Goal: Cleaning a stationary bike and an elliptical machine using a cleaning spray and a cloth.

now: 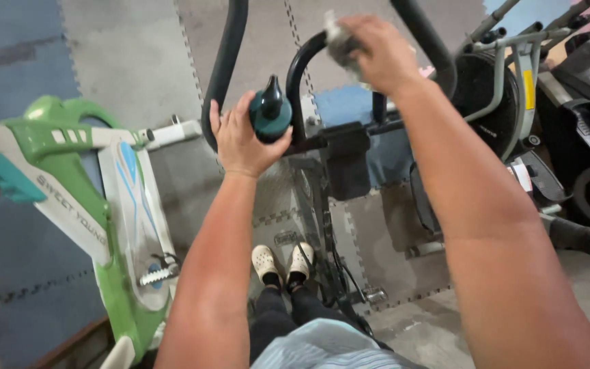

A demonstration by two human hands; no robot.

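**Both hands up at the bike's handlebar**

While the right hand [377,55] sits near the top centre of the frame, it's closed around a grey rag [339,42], pressed onto the black handlebar [302,65] of an exercise bike. The left hand [240,140] is just left of centre, fingers wrapped round a dark teal bottle [271,113] with a pointed top, held upright and just beside the curved bar. Lower down in the middle you can see two white shoes [283,262] on the grey floor mat [131,55], right next to the bike's black frame. On the left side of the frame stands a green and white bike [80,178] with a toothed pedal. More black machines [582,137] crowd the upper right corner.
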